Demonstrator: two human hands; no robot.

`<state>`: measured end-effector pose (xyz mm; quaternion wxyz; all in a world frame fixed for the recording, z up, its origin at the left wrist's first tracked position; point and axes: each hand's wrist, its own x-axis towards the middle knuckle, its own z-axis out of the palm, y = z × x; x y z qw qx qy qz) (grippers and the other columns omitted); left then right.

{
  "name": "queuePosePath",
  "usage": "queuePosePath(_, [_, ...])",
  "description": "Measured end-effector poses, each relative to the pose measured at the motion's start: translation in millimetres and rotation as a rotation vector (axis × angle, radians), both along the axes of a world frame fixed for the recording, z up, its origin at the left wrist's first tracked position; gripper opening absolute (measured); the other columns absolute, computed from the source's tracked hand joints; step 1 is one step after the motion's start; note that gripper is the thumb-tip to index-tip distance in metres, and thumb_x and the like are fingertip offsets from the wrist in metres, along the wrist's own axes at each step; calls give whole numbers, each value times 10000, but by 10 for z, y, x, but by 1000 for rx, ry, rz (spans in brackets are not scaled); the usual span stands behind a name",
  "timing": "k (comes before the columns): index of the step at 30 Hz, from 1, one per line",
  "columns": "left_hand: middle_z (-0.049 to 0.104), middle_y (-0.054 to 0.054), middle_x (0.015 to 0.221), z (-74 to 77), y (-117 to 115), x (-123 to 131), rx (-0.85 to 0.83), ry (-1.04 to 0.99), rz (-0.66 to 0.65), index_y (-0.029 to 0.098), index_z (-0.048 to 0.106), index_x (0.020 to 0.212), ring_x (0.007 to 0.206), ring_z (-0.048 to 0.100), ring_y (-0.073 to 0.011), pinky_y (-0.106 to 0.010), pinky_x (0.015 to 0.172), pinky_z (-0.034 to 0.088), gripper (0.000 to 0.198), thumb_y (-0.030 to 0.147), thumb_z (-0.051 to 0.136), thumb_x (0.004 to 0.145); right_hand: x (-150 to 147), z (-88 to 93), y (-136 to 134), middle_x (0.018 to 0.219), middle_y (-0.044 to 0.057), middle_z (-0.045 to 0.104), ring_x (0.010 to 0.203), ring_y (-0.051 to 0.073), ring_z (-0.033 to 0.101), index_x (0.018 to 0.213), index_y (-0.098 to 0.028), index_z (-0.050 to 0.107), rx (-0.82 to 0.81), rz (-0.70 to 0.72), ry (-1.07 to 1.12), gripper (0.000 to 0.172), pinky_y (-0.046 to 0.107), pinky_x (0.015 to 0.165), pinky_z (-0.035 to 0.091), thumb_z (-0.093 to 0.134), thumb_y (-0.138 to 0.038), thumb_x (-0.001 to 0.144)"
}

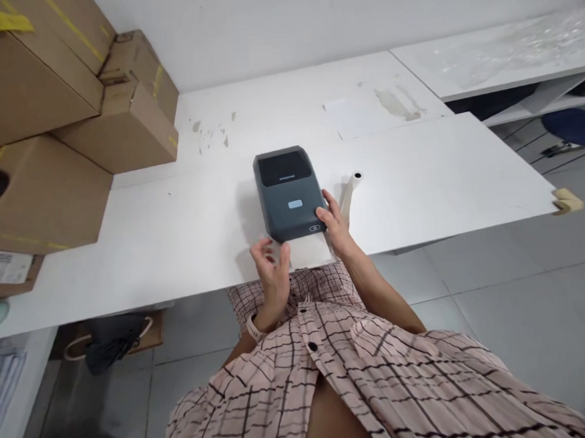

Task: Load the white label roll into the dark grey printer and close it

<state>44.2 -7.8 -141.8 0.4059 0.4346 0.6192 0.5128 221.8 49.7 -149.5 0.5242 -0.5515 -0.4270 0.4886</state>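
A dark grey label printer with a black window and a light button stands on the white table near its front edge. A white label strip sticks out from the printer's front, toward me. My right hand grips the printer's right side, thumb on top of its front corner and fingers along the side. Beside the printer's lower left corner is my left hand, with thumb and fingers apart and nothing visible in it. Right of the printer lies a small white paper roll with a strip trailing toward my right hand.
Cardboard boxes are stacked on the table's left end. A pale sheet lies at the back, and clear plastic wrap covers the shelf at right. A tan corner guard caps the table's right corner.
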Motion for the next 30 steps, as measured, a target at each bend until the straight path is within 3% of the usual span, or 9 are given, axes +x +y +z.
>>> queuePosePath(3, [587,11,805,-49,-183,23,-117,-59,-136,223,593,915,714,532,-138,-278,684,450,428,625,715,834,-5,-13,5,1632,134,480,1483,351,497,1670,-273,201,11,23,-49,1057,548,1230,420,523,-834,834])
queuePosePath(6, [426,60,623,26,-170,47,-157,-137,-316,217,509,707,595,391,-108,-256,585,347,483,642,698,837,1,-34,22,1625,142,490,1486,352,493,1662,-259,225,27,18,-49,1037,543,1230,416,523,-817,841])
queuePosePath(11, [359,67,584,161,-40,49,-74,-116,-337,212,427,626,578,309,-94,-247,562,273,524,596,713,840,-7,-15,9,1608,167,506,1472,370,501,1658,-247,212,47,41,-110,922,602,1208,417,463,-729,914])
queuePosePath(15, [393,66,559,75,-29,5,-98,-92,-382,208,481,628,559,337,-94,-244,554,281,528,640,724,811,-57,186,-105,1656,147,438,1543,347,397,1639,-267,259,200,-99,-377,763,618,1244,359,441,-612,983])
queuePosePath(17, [412,68,530,3,-43,-33,-146,-122,-413,213,490,633,525,341,-94,-248,533,278,545,679,720,797,-82,328,-164,1580,105,541,1571,310,345,1600,-297,347,359,-159,-585,624,602,1274,314,437,-512,1021])
queuePosePath(21, [433,59,518,-79,-72,-169,-135,-89,-376,218,480,618,502,376,-99,-249,530,331,550,679,669,851,-127,508,-187,1250,63,769,1474,296,478,1585,-301,366,629,-3,-864,537,577,1257,330,424,-347,1053])
queuePosePath(24, [567,19,649,-42,-26,-283,-37,-4,-183,212,605,747,585,499,-123,-249,565,408,443,621,614,917,-178,534,-138,1211,56,781,1313,293,612,1566,-268,367,752,25,-1009,531,562,1240,329,467,-274,1045])
queuePosePath(27, [728,-83,1117,50,119,-299,106,69,-42,219,690,1105,983,671,-189,-285,793,540,398,572,574,965,-221,566,-82,1120,67,779,1130,274,686,1427,-243,504,795,18,-1091,389,535,1201,367,500,-256,1038])
queuePosePath(30, [592,-133,1512,128,283,-189,186,19,-99,230,588,1411,1384,566,-260,-365,1093,504,546,570,557,985,-206,606,-77,1048,58,772,1082,277,694,1309,-258,577,756,67,-1007,285,555,1180,391,529,-297,1031])
